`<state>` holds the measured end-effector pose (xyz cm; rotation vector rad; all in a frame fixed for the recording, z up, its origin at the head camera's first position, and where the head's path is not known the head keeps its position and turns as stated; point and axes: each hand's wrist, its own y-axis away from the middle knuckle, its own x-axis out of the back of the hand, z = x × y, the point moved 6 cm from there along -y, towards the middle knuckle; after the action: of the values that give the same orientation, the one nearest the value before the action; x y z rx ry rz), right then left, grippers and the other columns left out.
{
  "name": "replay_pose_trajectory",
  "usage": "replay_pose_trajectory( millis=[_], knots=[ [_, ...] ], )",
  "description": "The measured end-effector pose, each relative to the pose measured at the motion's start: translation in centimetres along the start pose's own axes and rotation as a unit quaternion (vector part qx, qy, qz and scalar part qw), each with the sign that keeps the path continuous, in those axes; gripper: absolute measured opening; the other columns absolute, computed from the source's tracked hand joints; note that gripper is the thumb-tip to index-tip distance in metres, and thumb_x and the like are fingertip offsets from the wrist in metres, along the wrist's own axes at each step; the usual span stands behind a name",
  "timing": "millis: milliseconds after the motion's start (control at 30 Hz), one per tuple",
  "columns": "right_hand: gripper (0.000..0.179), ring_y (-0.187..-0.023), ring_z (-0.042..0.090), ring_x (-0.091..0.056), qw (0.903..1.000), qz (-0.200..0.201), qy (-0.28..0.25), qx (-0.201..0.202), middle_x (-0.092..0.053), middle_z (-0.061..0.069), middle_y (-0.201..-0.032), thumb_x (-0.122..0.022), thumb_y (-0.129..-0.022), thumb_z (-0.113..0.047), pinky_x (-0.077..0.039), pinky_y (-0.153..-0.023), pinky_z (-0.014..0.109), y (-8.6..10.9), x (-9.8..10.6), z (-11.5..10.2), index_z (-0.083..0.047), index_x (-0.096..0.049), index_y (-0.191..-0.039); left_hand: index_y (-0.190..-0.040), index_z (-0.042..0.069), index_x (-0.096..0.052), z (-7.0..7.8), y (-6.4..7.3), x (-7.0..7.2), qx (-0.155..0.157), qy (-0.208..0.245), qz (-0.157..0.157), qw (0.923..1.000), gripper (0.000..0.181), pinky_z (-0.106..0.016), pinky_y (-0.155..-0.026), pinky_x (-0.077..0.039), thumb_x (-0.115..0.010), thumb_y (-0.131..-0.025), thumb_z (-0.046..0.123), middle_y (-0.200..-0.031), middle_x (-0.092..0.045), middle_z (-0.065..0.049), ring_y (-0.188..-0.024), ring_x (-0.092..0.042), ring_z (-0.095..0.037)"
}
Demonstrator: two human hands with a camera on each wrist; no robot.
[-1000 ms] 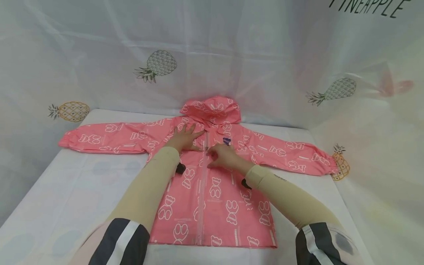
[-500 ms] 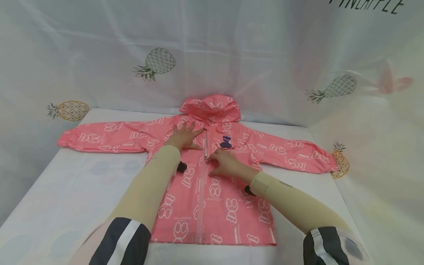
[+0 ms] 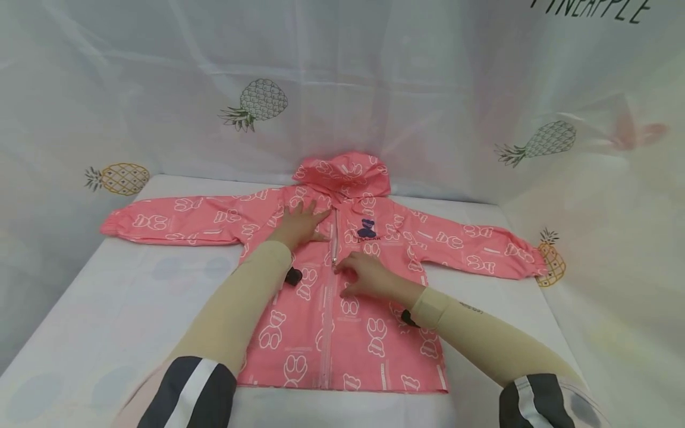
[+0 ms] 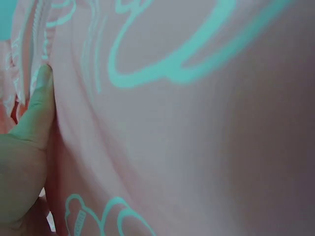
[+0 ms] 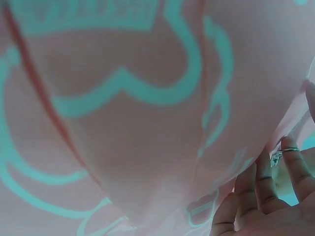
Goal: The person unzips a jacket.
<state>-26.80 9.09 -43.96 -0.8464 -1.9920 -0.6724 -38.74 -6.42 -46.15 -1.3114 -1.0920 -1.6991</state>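
A coral-pink hooded jacket (image 3: 390, 356) with white rabbit outlines lies face up, sleeves spread, on the white-covered table. My left hand (image 3: 301, 227) rests on the chest left of the zip, its fingers spread. In the left wrist view, the thumb (image 4: 42, 98) lies along the cloth near the zip. My right hand (image 3: 370, 276) is at the zip in mid-chest, fingers curled by the zipper pull (image 3: 334, 261). The right wrist view shows the metal zipper pull (image 5: 276, 158) against a fingertip. Above it the zip line (image 3: 334, 232) looks parted; below, the zip (image 3: 327, 339) runs straight to the hem.
The white table cover (image 3: 139, 297) stretches to both sides of the jacket. A pale curtain with pineapple prints (image 3: 264, 100) hangs behind and at the right, close to the hood (image 3: 345, 172) and the right-hand sleeve cuff (image 3: 535, 264).
My right hand has drawn the zipper pull down along the front, uncovering the dark bear emblem. My left hand stays in place on the chest.
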Motion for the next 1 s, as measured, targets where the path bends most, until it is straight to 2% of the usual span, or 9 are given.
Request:
replay_pose_trajectory(
  millis=[133,233,433,567,667,767,900,1000],
  knots=[
    [0.047,-0.092,0.015,-0.053,0.9998,-0.002,-0.018,-0.013,-0.057,-0.004,-0.106,-0.086,-0.073,-0.026,-0.042,-0.086,0.037,0.4,-0.1,0.1,-0.018,-0.068,-0.115,-0.155,0.033,-0.024,0.5,0.5,0.3,0.009,0.004,-0.008,0.9999,0.083,-0.070,-0.108,-0.003,-0.056,-0.086,0.067,-0.162,-0.009,-0.013,-0.144,-0.007,-0.046],
    [0.049,-0.091,0.014,-0.052,0.9998,-0.001,-0.021,-0.005,-0.058,-0.005,-0.105,-0.087,-0.072,-0.028,-0.043,-0.085,0.035,0.6,-0.2,-0.1,-0.018,-0.067,-0.116,-0.155,0.033,-0.025,0.7,0.8,0.5,0.009,0.002,-0.004,1.0000,0.081,-0.069,-0.108,-0.003,-0.055,-0.087,0.066,-0.162,-0.011,-0.013,-0.144,-0.009,-0.046],
    [0.056,-0.107,0.019,-0.054,0.9997,-0.003,-0.021,0.011,-0.060,0.000,-0.114,-0.088,-0.070,-0.027,-0.040,-0.096,0.041,1.6,-0.4,-0.8,-0.015,-0.065,-0.120,-0.155,0.028,-0.027,0.6,1.4,0.2,0.002,0.000,0.004,1.0000,0.076,-0.069,-0.108,-0.003,-0.050,-0.092,0.063,-0.161,-0.014,-0.013,-0.144,-0.011,-0.045],
    [0.060,-0.108,0.021,-0.054,0.9995,-0.001,-0.029,0.014,-0.060,0.003,-0.116,-0.088,-0.070,-0.023,-0.040,-0.097,0.042,2.1,-0.6,-1.0,-0.013,-0.062,-0.123,-0.154,0.025,-0.031,0.8,1.9,-0.2,-0.017,-0.006,0.001,0.9998,0.069,-0.068,-0.109,-0.006,-0.049,-0.096,0.057,-0.160,-0.018,-0.013,-0.144,-0.014,-0.043],
    [0.062,-0.104,0.020,-0.055,0.9994,0.003,-0.028,0.019,-0.060,0.003,-0.113,-0.088,-0.070,-0.024,-0.042,-0.095,0.042,2.3,-0.7,-1.1,-0.013,-0.061,-0.125,-0.153,0.024,-0.033,1.5,3.0,0.1,-0.042,-0.017,-0.003,0.9990,0.066,-0.068,-0.108,-0.009,-0.050,-0.097,0.053,-0.159,-0.023,-0.013,-0.144,-0.016,-0.042],
    [0.064,-0.102,0.019,-0.055,0.9994,0.001,-0.029,0.019,-0.060,0.002,-0.112,-0.088,-0.070,-0.025,-0.042,-0.093,0.041,2.4,-0.8,-1.1,-0.012,-0.060,-0.127,-0.151,0.021,-0.038,2.3,4.5,0.4,-0.071,-0.042,0.009,0.9965,0.062,-0.069,-0.107,-0.014,-0.051,-0.097,0.051,-0.157,-0.029,-0.015,-0.142,-0.023,-0.042],
    [0.065,-0.101,0.018,-0.055,0.9995,-0.004,-0.025,0.018,-0.060,0.001,-0.112,-0.087,-0.071,-0.028,-0.042,-0.093,0.041,2.4,-0.9,-1.2,-0.013,-0.059,-0.128,-0.149,0.022,-0.042,3.0,6.2,0.4,-0.094,-0.079,0.018,0.9923,0.060,-0.068,-0.106,-0.019,-0.050,-0.097,0.052,-0.155,-0.033,-0.015,-0.139,-0.031,-0.041],
    [0.065,-0.098,0.017,-0.055,0.9996,-0.005,-0.021,0.020,-0.060,0.001,-0.110,-0.087,-0.071,-0.029,-0.042,-0.092,0.041,2.5,-0.9,-1.3,-0.014,-0.059,-0.128,-0.151,0.023,-0.039,3.5,7.2,0.0,-0.104,-0.086,0.002,0.9909,0.063,-0.066,-0.107,-0.020,-0.049,-0.096,0.055,-0.155,-0.032,-0.014,-0.140,-0.029,-0.039]
  ],
)
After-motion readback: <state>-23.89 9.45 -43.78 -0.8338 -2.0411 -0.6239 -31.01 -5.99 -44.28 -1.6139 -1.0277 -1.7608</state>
